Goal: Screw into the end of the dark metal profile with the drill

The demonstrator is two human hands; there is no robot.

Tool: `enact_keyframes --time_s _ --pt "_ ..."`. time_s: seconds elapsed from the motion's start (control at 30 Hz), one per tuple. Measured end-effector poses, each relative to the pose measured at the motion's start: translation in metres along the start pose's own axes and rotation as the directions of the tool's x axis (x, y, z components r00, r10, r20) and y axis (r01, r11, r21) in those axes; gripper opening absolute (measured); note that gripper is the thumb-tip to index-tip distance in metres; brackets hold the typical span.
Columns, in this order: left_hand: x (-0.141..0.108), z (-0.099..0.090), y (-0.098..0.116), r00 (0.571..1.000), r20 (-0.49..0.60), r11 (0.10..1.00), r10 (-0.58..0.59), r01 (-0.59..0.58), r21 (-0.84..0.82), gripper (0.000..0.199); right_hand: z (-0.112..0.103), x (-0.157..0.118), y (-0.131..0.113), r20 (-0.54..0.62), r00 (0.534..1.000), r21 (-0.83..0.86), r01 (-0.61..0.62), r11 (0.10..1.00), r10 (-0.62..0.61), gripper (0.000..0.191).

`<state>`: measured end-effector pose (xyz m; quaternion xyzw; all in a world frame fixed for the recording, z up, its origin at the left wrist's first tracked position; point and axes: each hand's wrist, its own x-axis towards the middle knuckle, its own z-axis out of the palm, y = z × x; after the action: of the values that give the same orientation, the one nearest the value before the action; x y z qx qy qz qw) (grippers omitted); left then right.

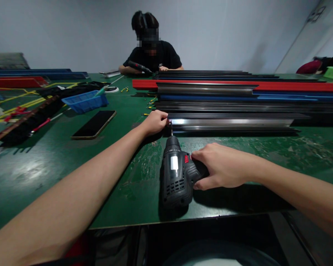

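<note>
My right hand [216, 166] is wrapped around the grip of a black cordless drill [174, 177] with a red switch. The drill lies level just above or on the green table, and its bit [172, 129] points away from me at the left end of a dark metal profile [233, 122]. A bright spot of light falls on the profile near the bit. My left hand [155, 122] is closed at that same end, its fingers bunched by the bit tip. What its fingertips pinch is too small to make out.
More black, red and blue profiles [283, 87] lie stacked behind, with green-yellow wires [151, 108] at their ends. To the left are a phone [94, 125], a blue basket [84, 101] and a screwdriver [41, 125]. Across the green table [122, 207] a person [150, 44] holds another drill [138, 67].
</note>
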<state>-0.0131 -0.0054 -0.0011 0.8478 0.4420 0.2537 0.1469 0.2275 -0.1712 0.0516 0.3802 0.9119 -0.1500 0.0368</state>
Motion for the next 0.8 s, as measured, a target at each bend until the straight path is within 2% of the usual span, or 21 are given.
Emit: enact_keyframes --time_s 0.8 --pt "-0.0009 -0.0006 0.0013 1.000 -0.001 1.000 0.003 -0.003 -0.017 0.022 -0.0007 0.0001 -0.0005 0.007 1.000 0.003 -0.008 1.000 0.008 0.041"
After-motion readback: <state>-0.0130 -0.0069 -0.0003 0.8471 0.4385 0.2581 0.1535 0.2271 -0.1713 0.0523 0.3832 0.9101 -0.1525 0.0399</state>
